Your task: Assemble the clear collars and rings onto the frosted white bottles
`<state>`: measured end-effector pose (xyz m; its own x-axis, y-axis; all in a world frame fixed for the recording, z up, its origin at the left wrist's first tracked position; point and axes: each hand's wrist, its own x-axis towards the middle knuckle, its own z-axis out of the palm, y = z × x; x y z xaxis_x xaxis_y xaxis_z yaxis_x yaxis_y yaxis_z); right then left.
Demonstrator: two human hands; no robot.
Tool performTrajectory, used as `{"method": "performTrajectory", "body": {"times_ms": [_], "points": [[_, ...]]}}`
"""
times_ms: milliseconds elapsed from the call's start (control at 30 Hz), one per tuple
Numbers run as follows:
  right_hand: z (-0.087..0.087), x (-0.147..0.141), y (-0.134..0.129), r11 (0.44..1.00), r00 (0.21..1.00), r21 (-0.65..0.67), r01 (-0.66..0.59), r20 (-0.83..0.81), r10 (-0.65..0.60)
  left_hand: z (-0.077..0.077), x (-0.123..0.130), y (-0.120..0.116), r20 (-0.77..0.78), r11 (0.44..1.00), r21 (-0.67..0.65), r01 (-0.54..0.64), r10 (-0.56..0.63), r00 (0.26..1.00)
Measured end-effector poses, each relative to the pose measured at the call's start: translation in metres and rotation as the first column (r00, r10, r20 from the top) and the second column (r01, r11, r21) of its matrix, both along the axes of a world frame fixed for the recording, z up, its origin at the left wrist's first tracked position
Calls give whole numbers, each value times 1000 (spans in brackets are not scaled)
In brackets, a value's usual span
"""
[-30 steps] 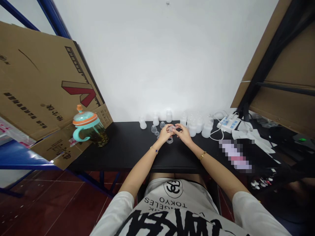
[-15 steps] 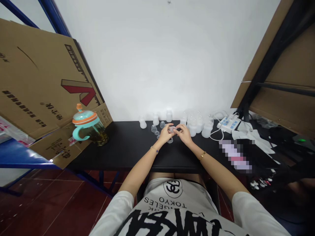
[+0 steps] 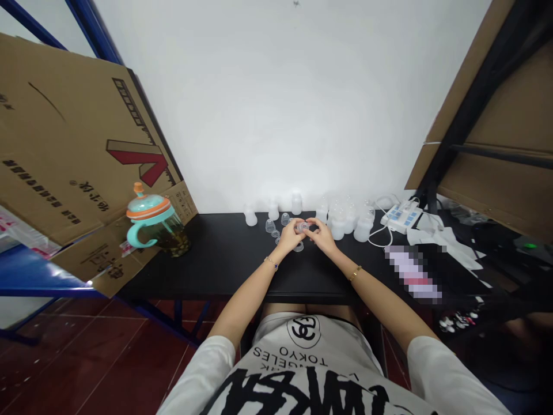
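Observation:
Over the black table point(image 3: 216, 259), my left hand point(image 3: 290, 235) and my right hand point(image 3: 322, 235) meet around a small clear plastic piece point(image 3: 302, 227). Fingers of both hands are closed on it. A clear ring point(image 3: 298, 246) lies on the table just below my hands. To the left of them are clear domed caps point(image 3: 270, 226) and small clear rings point(image 3: 275, 233). White bottles point(image 3: 250, 215) stand at the back left, and several more bottles point(image 3: 362, 229) with clear tops are grouped right of my right hand.
A teal-lidded jug point(image 3: 158, 222) stands at the left beside a large cardboard box point(image 3: 73, 150). On the right are a white power strip point(image 3: 402, 217) with cables, white crumpled sheets point(image 3: 444, 239) and a pixelated flat item point(image 3: 415, 274). A white wall rises behind the table.
My right fingers have shifted very slightly at the clear piece. Otherwise the hands and the objects on the table stay where they were.

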<state>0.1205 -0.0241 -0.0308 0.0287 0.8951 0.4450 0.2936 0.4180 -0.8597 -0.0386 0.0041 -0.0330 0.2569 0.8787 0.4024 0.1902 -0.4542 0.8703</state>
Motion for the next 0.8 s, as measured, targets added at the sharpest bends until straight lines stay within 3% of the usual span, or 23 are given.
{"method": "performTrajectory", "body": {"times_ms": [567, 800], "points": [[-7, 1, 8, 993, 997, 113, 23, 75, -32, 4, 1, -6, -100, 992, 113, -49, 61, 993], [-2, -1, 1, 999, 1000, 35, -5, 8, 5, 7, 0, -9, -163, 981, 171, -95, 123, 979]]}}
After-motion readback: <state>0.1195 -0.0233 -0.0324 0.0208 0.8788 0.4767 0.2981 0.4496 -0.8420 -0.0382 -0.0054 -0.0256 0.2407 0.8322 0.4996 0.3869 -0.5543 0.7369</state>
